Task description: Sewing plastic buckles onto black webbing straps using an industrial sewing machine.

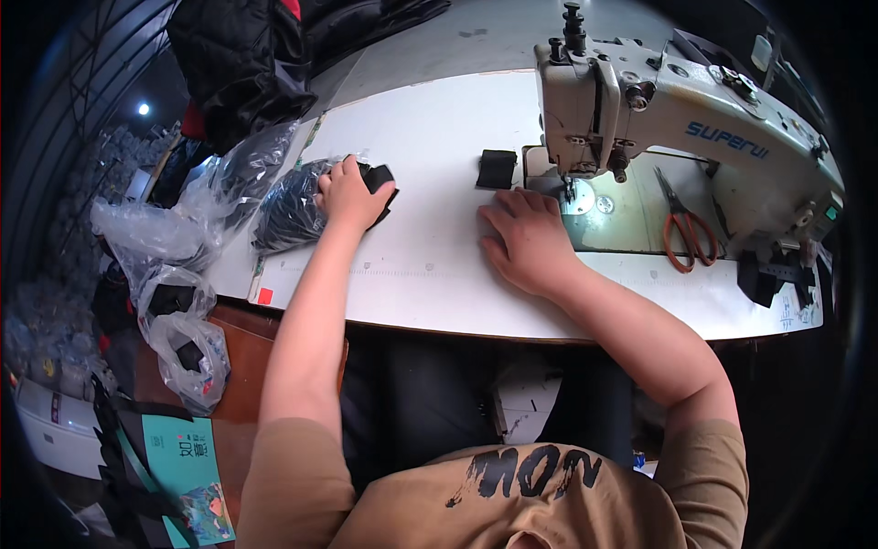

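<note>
My left hand (349, 197) reaches over a small pile of black fabric pieces (380, 176), which show between its thumb and fingers. Right beside it lies a clear plastic bag (291, 209) with dark contents. My right hand (529, 236) lies palm down on the white table, fingers loosely bent and a little apart, with nothing visible in it. Its fingertips are close to the presser foot (569, 190) of the sewing machine (677, 119). Just beyond those fingers is a flat black fabric piece (497, 169), apart from the hand.
Orange-handled scissors (688, 236) lie on the machine bed at right. Clear plastic bags (165, 238) hang over the table's left edge, with black quilted fabric (242, 69) behind. A brown wooden surface (240, 352) and a teal printed bag (183, 457) are at lower left.
</note>
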`<state>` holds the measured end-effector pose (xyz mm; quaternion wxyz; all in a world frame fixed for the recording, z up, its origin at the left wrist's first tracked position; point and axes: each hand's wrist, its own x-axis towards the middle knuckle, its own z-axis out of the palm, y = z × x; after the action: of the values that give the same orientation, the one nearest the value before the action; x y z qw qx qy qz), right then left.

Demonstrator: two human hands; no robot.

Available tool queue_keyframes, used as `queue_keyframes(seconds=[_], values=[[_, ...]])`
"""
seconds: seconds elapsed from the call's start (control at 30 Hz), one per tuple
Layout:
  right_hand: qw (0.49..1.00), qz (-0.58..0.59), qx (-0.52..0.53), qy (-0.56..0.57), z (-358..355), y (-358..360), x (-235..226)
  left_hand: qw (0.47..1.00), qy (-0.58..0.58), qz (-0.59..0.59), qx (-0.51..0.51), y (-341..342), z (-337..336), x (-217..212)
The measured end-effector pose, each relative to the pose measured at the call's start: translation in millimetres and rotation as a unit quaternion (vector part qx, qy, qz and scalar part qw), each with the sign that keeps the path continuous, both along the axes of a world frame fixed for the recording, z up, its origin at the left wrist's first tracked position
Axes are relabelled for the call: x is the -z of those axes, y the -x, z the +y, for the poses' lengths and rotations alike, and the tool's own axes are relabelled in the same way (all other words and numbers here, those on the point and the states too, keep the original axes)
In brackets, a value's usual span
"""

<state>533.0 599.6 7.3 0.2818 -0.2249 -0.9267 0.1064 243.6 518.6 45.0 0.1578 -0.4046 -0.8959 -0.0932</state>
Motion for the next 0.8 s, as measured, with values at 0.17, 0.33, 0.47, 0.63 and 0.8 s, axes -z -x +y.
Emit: queue_keyframes(seconds=[0.17, 0.33, 0.47, 0.63, 0.8], values=[[1.000, 0.009, -0.003, 0.003, 0.9, -0.5, 3.2, 0.997, -0.009, 0.033, 0.070, 12.1, -19.1, 5.5], [1.000, 0.002, 0.002, 0.006, 2.4, -2.0, 3.4, 0.979, -0.066, 0.029, 0.189, 18.9, -47.1, -4.2], [1.000, -0.013, -0.001, 0.018, 2.1, -1.7, -0.4, 0.980, -0.071, 0.027, 0.183, 31.4, -44.8, -18.0], [1.000, -0.011, 0.004, 0.011, 2.8, -2.0, 4.4, 0.982, 0.103, 0.126, 0.096, 18.0, -29.1, -11.5], [1.000, -0.015, -0.006, 0.023, 0.9, -0.1, 0.6, 0.985, 0.073, 0.109, 0.113, 52.5, -33.2, -24.9]])
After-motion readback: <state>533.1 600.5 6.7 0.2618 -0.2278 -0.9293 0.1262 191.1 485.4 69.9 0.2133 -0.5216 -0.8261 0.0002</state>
